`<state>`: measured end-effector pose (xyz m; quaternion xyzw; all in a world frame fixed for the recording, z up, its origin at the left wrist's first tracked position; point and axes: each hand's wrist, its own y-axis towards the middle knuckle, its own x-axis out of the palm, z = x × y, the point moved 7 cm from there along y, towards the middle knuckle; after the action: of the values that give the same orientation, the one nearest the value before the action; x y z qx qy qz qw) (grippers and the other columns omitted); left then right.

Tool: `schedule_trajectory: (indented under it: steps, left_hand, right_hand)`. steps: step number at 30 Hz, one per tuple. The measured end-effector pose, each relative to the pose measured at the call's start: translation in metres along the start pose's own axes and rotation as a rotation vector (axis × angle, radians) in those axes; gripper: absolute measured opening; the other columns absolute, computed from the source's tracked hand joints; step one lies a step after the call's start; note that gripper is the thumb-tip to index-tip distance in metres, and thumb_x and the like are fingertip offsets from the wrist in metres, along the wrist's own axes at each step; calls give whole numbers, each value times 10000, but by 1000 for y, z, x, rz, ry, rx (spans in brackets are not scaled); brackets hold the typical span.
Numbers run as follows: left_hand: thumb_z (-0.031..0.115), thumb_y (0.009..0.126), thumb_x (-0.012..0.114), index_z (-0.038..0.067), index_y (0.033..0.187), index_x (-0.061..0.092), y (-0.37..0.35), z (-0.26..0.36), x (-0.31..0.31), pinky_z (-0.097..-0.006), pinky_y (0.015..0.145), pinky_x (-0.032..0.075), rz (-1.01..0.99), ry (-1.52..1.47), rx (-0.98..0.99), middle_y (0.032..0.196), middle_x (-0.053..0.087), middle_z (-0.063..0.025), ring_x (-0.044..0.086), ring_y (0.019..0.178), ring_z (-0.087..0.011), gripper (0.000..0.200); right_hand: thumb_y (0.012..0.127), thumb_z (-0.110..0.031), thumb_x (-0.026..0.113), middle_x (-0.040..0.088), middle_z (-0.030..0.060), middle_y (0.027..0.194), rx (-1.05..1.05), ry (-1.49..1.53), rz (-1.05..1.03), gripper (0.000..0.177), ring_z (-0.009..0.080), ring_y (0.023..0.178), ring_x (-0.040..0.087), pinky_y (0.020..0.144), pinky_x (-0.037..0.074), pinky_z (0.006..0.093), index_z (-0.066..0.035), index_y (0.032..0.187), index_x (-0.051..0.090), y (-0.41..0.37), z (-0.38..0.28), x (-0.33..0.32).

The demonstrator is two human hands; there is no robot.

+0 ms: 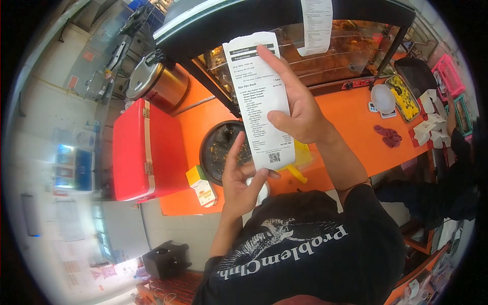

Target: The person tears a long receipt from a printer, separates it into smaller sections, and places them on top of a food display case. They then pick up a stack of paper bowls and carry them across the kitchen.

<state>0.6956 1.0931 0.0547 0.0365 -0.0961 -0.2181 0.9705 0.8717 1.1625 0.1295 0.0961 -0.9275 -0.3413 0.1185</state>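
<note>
A long printed receipt (260, 109) is held up in front of me, with text down its length and a QR code near the bottom. My right hand (300, 104) grips its right edge. The thumb lies across the front, and the index finger reaches up to the dark header lines. Below, my left hand (245, 187) pinches the lower left corner, thumb in front and some fingers hidden behind the paper. Behind the receipt is a round black tray (216, 152) with food crumbs. A small printed box (204, 193) stands close to my left hand.
A red cooler box (134, 157) and a large metal pot (155, 84) are on the left. Ahead is a glass food case (351, 56) with another receipt (316, 28) hanging on it. The orange counter (351, 122) bears a scale (382, 108), a cloth (388, 136) and a food tray (404, 99). A co-worker's arm (451, 119) is at right.
</note>
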Motion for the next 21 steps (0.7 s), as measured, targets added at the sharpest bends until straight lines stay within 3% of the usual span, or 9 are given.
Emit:
schedule_trajectory:
  steps: [21]
  left_hand:
    - [-86,1004,580,0,1681,92,2,-1,-1,-373,977,562,1,24,-11,1154,775,-238,780,1002,-264,840]
  right_hand:
    - [887,58,539,432,112,1541,5,18,21,865,202,1383,514,1095,468,338,-101,1695,273,0,4,-2]
